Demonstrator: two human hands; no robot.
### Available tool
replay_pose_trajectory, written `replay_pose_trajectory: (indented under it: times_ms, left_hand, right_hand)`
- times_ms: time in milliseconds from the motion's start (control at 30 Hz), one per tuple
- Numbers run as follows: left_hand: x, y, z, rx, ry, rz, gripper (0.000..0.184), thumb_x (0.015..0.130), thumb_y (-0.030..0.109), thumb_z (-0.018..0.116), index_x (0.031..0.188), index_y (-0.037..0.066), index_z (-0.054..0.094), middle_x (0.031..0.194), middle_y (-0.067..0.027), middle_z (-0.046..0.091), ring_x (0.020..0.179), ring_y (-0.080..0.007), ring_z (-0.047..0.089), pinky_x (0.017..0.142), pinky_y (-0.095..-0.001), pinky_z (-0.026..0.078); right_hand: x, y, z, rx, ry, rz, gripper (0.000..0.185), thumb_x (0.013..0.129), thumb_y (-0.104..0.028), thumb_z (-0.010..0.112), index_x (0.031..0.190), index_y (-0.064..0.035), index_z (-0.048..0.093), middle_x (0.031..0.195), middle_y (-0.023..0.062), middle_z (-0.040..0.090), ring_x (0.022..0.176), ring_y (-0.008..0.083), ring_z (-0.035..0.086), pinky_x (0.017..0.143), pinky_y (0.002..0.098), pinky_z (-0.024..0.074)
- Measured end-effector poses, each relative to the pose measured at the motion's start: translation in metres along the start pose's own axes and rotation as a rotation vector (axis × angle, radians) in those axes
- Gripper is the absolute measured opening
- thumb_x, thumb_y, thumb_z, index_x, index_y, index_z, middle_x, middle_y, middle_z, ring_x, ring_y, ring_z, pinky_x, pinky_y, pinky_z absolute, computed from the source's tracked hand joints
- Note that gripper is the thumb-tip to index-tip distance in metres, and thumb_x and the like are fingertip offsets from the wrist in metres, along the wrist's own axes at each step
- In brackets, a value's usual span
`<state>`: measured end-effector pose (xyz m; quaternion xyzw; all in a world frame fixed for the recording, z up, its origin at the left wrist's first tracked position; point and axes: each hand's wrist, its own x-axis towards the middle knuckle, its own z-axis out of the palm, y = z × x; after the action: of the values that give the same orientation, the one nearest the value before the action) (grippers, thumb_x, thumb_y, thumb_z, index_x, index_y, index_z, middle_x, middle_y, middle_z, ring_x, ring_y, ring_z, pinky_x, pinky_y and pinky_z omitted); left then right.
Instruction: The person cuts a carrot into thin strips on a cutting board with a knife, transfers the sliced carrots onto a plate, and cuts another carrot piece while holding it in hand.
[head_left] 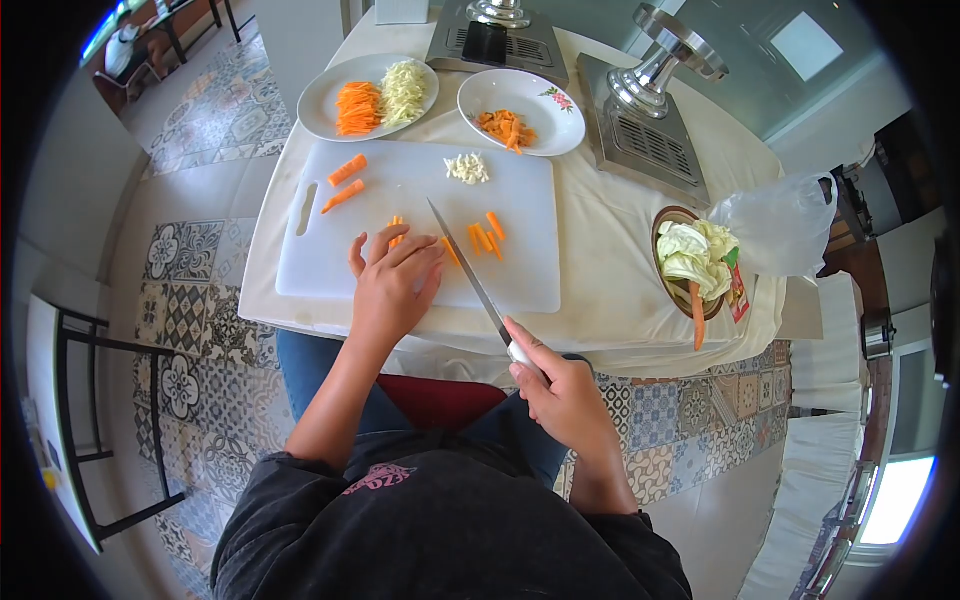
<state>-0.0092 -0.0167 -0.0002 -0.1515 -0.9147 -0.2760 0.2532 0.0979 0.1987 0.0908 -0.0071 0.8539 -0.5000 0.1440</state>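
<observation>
My right hand [560, 390] is closed round the white handle of a kitchen knife [478, 285], its long blade angled up and left over the white cutting board [520, 270]. On the board my left hand [392, 285] bends its fingers over a piece of carrot [450, 250], just left of the blade; the fingers hide most of it. Thin carrot sticks [397, 228] show beyond those fingertips. Cut carrot sticks [482, 238] lie right of the blade. Two carrot chunks [346, 182] rest at the upper left, and chopped white bits [467, 168] sit near the far edge.
Beyond the board stand a plate [315, 105] of shredded carrot and pale green shreds, and a flowered bowl [550, 130] with carrot peelings. At right, a brown bowl [660, 225] holds cabbage and a carrot, beside a plastic bag [780, 225]. Metal stands [640, 150] occupy the back.
</observation>
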Motion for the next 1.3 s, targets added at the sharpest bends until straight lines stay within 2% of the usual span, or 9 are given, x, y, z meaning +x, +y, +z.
replay_pose_trajectory:
  times_ms: [167,267,500,700,767,900,1100,1267,1300]
  left_hand:
    - [0.001,0.001,0.000,0.022,-0.013,0.020,0.023,0.083,0.016,0.075,0.105,0.019,0.075,0.113,0.0070,0.071,0.124,-0.0219,0.053,0.111,-0.0561,0.024]
    - [0.000,-0.001,0.001,0.041,-0.025,0.037,0.027,0.083,0.016,0.074,0.109,0.019,0.074,0.118,0.0071,0.069,0.124,-0.0221,0.053,0.111,-0.0560,0.024]
    - [0.008,0.013,-0.011,-0.006,-0.052,-0.062,0.056,0.086,0.015,0.068,0.140,0.023,0.054,0.145,0.0034,0.054,0.138,-0.0258,0.044,0.116,-0.0579,0.016]
    - [0.013,0.005,-0.012,0.083,-0.266,-0.037,0.059,0.090,0.016,0.061,0.147,0.024,0.046,0.150,0.0022,0.049,0.145,-0.0262,0.037,0.119,-0.0584,0.010]
    - [0.017,0.004,-0.011,0.070,-0.263,-0.053,0.060,0.089,0.016,0.062,0.147,0.022,0.046,0.151,0.0014,0.048,0.146,-0.0263,0.035,0.120,-0.0564,0.009]
    - [0.016,0.005,-0.005,0.079,-0.132,-0.042,0.061,0.087,0.013,0.064,0.145,0.020,0.048,0.148,0.0006,0.051,0.144,-0.0266,0.037,0.120,-0.0548,0.011]
    - [0.008,-0.005,-0.003,0.038,-0.051,-0.030,0.035,0.085,0.011,0.064,0.120,0.014,0.062,0.125,0.0012,0.063,0.131,-0.0247,0.049,0.114,-0.0541,0.021]
    - [0.009,-0.003,-0.003,0.051,-0.049,0.045,0.024,0.084,0.012,0.066,0.107,0.014,0.066,0.119,0.0021,0.064,0.129,-0.0245,0.051,0.112,-0.0557,0.023]
    - [0.009,-0.002,-0.003,0.061,-0.055,0.049,0.024,0.084,0.012,0.066,0.107,0.015,0.066,0.120,0.0020,0.064,0.129,-0.0246,0.051,0.112,-0.0563,0.023]
  right_hand:
    - [0.002,0.003,0.002,-0.029,-0.008,-0.006,0.050,0.097,-0.011,0.057,0.146,-0.0146,0.048,0.090,0.0302,0.064,0.064,0.0394,0.054,0.071,0.0296,0.0500]
    - [0.002,0.004,0.005,-0.045,0.019,-0.070,0.049,0.097,-0.010,0.057,0.145,-0.0137,0.049,0.081,0.0293,0.062,0.063,0.0425,0.054,0.067,0.0310,0.0495]
    - [0.001,0.004,0.010,-0.155,0.050,-0.146,0.050,0.098,-0.011,0.055,0.147,-0.0123,0.046,0.067,0.0260,0.057,0.062,0.0431,0.058,0.060,0.0398,0.0483]
    - [0.006,0.004,0.010,-0.168,0.047,-0.175,0.050,0.099,-0.011,0.054,0.148,-0.0098,0.044,0.070,0.0272,0.059,0.066,0.0436,0.061,0.063,0.0450,0.0486]
    - [0.011,-0.007,0.008,-0.180,-0.012,-0.059,0.050,0.099,-0.011,0.054,0.148,-0.0091,0.045,0.073,0.0276,0.061,0.068,0.0441,0.062,0.064,0.0447,0.0494]
    - [0.024,0.001,0.017,-0.137,0.047,-0.144,0.048,0.099,-0.012,0.054,0.146,-0.0084,0.047,0.074,0.0279,0.061,0.067,0.0446,0.061,0.064,0.0432,0.0496]
    - [0.043,0.004,0.026,-0.047,0.072,-0.145,0.047,0.098,-0.012,0.056,0.144,-0.0091,0.050,0.070,0.0273,0.059,0.065,0.0444,0.059,0.062,0.0424,0.0482]
    - [0.040,0.005,0.034,-0.168,0.105,-0.198,0.050,0.095,-0.012,0.058,0.145,-0.0119,0.050,0.071,0.0252,0.061,0.066,0.0429,0.061,0.064,0.0463,0.0487]
    - [0.039,0.007,0.036,-0.191,0.128,-0.227,0.050,0.094,-0.011,0.059,0.144,-0.0127,0.051,0.071,0.0244,0.060,0.062,0.0390,0.058,0.063,0.0428,0.0480]
